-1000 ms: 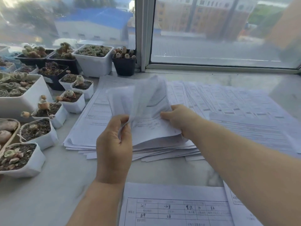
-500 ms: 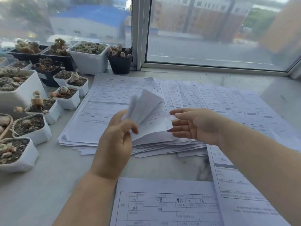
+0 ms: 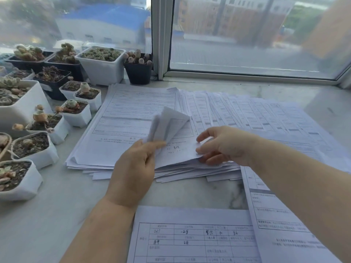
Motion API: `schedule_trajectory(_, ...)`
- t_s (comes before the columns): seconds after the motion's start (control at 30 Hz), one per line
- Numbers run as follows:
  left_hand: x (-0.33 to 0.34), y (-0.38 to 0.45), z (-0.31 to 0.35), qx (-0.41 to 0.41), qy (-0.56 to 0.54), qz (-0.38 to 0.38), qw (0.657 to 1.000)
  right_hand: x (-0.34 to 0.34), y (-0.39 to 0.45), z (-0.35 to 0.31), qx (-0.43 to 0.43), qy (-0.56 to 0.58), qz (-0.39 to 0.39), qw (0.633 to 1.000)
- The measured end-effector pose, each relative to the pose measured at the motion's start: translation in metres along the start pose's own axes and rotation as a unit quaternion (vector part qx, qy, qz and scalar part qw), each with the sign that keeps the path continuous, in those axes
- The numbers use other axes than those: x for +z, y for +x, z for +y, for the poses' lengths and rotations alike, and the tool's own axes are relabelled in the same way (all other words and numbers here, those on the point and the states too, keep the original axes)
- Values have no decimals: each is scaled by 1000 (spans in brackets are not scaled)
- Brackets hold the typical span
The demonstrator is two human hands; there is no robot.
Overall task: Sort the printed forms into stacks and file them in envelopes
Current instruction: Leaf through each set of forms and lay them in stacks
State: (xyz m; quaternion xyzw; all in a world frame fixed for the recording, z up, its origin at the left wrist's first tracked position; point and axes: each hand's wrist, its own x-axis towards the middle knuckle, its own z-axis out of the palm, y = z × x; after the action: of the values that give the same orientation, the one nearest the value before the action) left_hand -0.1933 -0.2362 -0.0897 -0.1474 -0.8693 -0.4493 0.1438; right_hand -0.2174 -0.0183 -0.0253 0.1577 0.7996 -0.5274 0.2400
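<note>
Nearest the camera, a filled-in form (image 3: 191, 238) lies flat on the pale worktop (image 3: 47, 215), with another printed sheet (image 3: 275, 215) overlapping its right edge. Beyond them, the left hand (image 3: 134, 168) pinches a bundle of bent-up page corners (image 3: 167, 124) between thumb and fingers, lifting them off the near edge of the main stack of forms (image 3: 121, 130). Just to the right, the right hand (image 3: 222, 145) has its fingers partly curled, its fingertips (image 3: 199, 149) on the lower right corner of the top sheet; whether they grip it I cannot tell. Further right, more forms (image 3: 256, 114) fan out across the worktop. Left of the stack stand small white pots of succulents (image 3: 76, 114), with a dark pot (image 3: 138, 71) by the window frame (image 3: 161, 35) behind.
</note>
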Motion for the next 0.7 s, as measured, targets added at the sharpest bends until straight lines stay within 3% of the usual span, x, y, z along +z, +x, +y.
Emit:
schedule_trajectory(0.13, 0, 0, 0, -59, -3, -33, 998, 8, 8, 1, -12, -1, 37, 999)
schedule_trajectory(0.27, -1, 1, -2, -52, 17, -46, 997, 13, 12, 2, -26, -47, 74, 996)
schedule_trajectory(0.47, -1, 2, -2, -12, 40, -8, 999, 15, 16, 0, -41, -47, 87, 994)
schedule_trajectory(0.7, -2, 3, -2, -29, 27, 65, 997, 2, 8, -5, 1, -44, 44, 998)
